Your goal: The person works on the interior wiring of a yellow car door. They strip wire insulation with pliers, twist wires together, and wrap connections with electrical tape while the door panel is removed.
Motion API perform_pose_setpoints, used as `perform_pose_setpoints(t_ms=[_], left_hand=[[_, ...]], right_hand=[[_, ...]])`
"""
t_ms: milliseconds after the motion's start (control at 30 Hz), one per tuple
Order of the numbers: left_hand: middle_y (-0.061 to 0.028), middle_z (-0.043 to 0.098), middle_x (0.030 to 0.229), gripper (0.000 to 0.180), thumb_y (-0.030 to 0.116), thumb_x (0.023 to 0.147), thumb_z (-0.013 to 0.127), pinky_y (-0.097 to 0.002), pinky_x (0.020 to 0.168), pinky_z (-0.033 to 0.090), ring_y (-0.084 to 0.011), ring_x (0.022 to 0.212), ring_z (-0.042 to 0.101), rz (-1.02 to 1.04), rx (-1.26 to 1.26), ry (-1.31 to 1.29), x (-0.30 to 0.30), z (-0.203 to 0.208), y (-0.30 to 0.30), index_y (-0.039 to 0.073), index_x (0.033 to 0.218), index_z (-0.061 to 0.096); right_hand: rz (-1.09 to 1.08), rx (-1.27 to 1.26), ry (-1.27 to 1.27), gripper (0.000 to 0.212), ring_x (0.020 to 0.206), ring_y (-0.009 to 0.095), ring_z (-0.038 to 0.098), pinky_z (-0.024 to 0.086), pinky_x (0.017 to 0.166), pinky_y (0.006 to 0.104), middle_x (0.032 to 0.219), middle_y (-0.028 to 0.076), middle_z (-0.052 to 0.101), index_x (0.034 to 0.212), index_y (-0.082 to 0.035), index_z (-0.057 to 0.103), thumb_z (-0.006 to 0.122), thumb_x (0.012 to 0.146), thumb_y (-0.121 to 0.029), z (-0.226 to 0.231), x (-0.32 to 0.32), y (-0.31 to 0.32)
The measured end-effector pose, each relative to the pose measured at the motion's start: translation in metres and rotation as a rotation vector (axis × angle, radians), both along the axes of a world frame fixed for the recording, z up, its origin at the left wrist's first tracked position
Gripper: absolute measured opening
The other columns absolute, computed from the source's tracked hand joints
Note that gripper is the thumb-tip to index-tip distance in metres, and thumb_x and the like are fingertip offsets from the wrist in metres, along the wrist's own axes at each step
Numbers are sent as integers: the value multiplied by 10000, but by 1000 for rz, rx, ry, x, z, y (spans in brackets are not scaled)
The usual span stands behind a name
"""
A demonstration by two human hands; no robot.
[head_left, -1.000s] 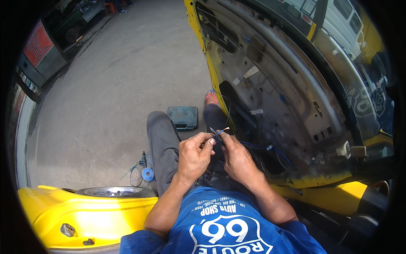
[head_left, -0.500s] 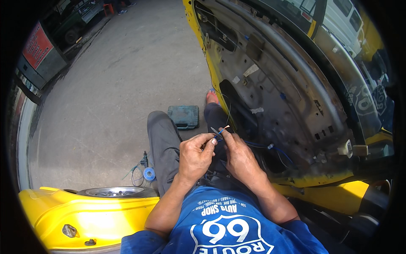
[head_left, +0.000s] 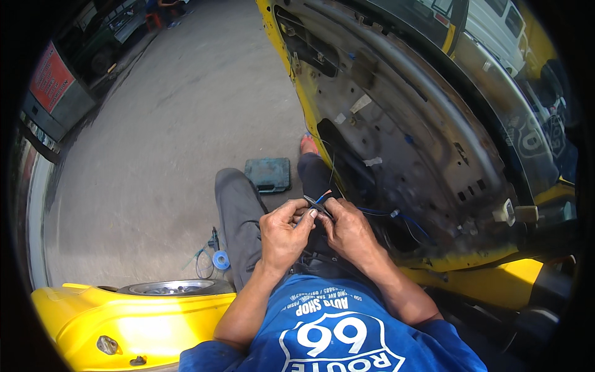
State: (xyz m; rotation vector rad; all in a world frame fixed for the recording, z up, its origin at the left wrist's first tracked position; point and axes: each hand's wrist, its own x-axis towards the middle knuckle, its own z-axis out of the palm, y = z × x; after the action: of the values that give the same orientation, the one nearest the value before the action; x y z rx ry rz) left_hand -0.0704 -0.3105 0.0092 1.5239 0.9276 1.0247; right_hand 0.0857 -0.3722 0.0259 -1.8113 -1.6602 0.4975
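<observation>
My left hand (head_left: 286,234) is closed, with thumb and forefinger pinching a thin blue wire (head_left: 321,198). The wire's tip shows bare, copper-coloured strands. In my closed right hand (head_left: 352,228) is a dark, narrow tool with a pointed tip (head_left: 311,201), which crosses the wire close to my left thumb. Its handle is hidden in the palm, so its exact kind cannot be told. Both hands meet above my lap, fingertips nearly touching. More blue wire (head_left: 375,212) runs by the right hand to the stripped inside of an open yellow car door (head_left: 427,149).
A dark green tool case (head_left: 268,175) lies on the concrete beyond my knees. By my left leg are a roll of blue tape (head_left: 220,260) and a dark tool with a cord (head_left: 214,239). Yellow bodywork with a wheel (head_left: 173,287) is at the lower left. A red sign (head_left: 51,77) stands far left.
The dark tool's tip has swung left across the blue wire, and my right fingers have shifted down and closer to the left hand. The wire is still pinched in my left hand.
</observation>
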Motion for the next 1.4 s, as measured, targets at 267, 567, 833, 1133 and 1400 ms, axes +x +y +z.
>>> perform_pose_setpoints(t_ms=[267,567,833,1133,1400], left_hand=[[-138,770,926,148,28,991,724,-276,613,592,-154,717,748,54,97,2,-1,2,-5,-72,1098,748],[-121,749,875,147,48,1026,692,-265,615,574,-141,696,732,45,89,11,2,1,-6,-64,1105,745],[-83,707,808,211,148,1086,629,-270,582,539,-114,629,674,-34,-133,65,-4,-7,1,-37,1150,708],[-85,745,1204,437,370,1150,490,-219,550,471,-95,603,568,-153,-628,-864,-47,-3,27,-1,1356,597],[-317,712,1014,297,255,1097,563,-565,745,522,-520,860,679,258,305,515,-30,-40,71,-25,1142,653]], right_hand=[[81,52,-49,497,1048,449,619,532,904,506,1129,249,639,1398,6,566,615,908,69,0,-2,-7],[95,77,-119,556,1032,449,600,555,875,517,1140,244,604,1408,42,521,614,862,80,5,-4,-8],[105,65,10,125,867,467,664,543,740,545,906,236,664,1044,-7,583,648,1009,-108,-11,6,12],[207,57,-140,200,838,481,690,549,702,556,872,233,700,1039,-38,592,595,1074,-235,-20,6,104],[307,122,-248,219,820,484,723,576,708,579,840,271,726,1065,-23,614,556,1077,-234,-22,-16,132]])
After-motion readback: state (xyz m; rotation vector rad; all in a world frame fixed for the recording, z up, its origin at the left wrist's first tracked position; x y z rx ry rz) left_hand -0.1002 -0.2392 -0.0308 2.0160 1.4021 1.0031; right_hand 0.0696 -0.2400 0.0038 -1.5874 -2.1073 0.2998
